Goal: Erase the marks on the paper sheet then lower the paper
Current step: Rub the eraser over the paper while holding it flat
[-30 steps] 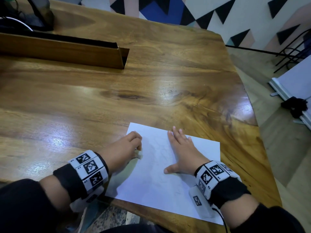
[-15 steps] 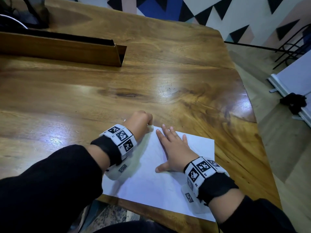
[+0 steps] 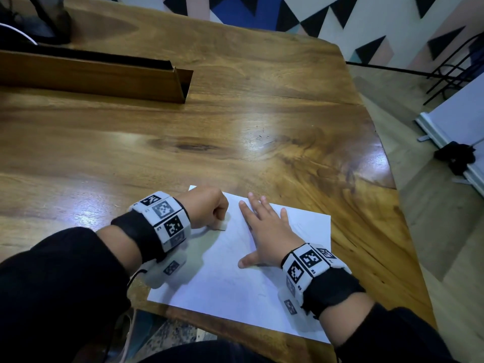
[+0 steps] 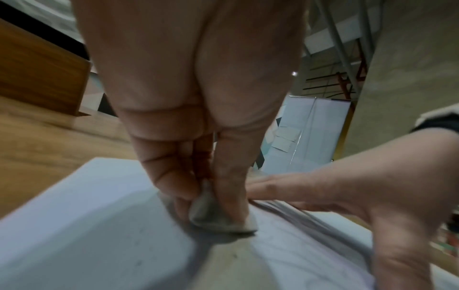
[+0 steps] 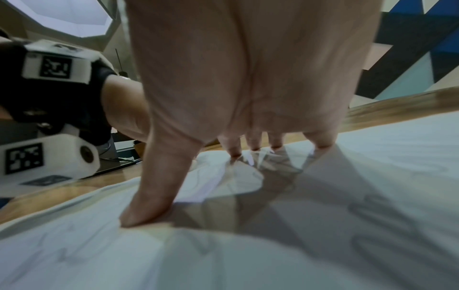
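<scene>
Left hand [image 3: 207,206] pinching a small eraser [image 4: 221,217] in curled fingers, near the paper sheet's [image 3: 235,289] far left corner. Right hand [image 3: 264,231] flat beside it, fingers spread, pinning the sheet to the counter [image 3: 235,121]. Best kept short and light, rubbing away from the pinning hand to avoid creasing.

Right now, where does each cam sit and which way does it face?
Head: above, looking down at the white paper sheet on the wooden table; both forearms.
Left wrist: along the left hand, which pinches the small grey eraser.
Right wrist: under the right hand, flat on the paper.
All share the paper.
</scene>
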{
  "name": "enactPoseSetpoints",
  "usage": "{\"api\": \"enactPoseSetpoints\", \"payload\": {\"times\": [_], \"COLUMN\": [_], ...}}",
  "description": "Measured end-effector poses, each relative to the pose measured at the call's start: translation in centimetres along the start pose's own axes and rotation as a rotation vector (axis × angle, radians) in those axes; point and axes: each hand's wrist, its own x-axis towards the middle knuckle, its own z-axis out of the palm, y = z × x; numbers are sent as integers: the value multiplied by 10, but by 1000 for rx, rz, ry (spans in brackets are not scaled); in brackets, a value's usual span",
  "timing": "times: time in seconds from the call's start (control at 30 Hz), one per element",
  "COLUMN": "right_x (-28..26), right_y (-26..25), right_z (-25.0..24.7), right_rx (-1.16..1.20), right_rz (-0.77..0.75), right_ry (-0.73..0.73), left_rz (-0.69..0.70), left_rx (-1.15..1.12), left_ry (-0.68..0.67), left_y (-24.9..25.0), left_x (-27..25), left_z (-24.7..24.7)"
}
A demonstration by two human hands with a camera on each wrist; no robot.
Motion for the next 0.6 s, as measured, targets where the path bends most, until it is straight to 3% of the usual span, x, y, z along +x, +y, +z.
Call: {"api": "enactPoseSetpoints", "payload": {"times": [0.07,0.13,0.2,0.43,0.6], "right_x": [0,-1,-1,-1,-3], "right_y": [-1,-1,-1,-1,-2], "right_z": [0,-1,-1,0,2], "right_rx": [-2,-4,-6,-10,-34], "right_rz": [-1,-2,-1,-1,2], "right_ry": [1,1,2,1,-2], "left_rz": [-10,-10,-4,56,11], "left_rx": [-10,-31,-58,-2,-71], "left_ry": [57,222,298,-76,167], "left_y": [2,6,7,-2,6], "left_x": [2,6,3,-25,9], "left_z": [-3,-2,4,10,-4]}}
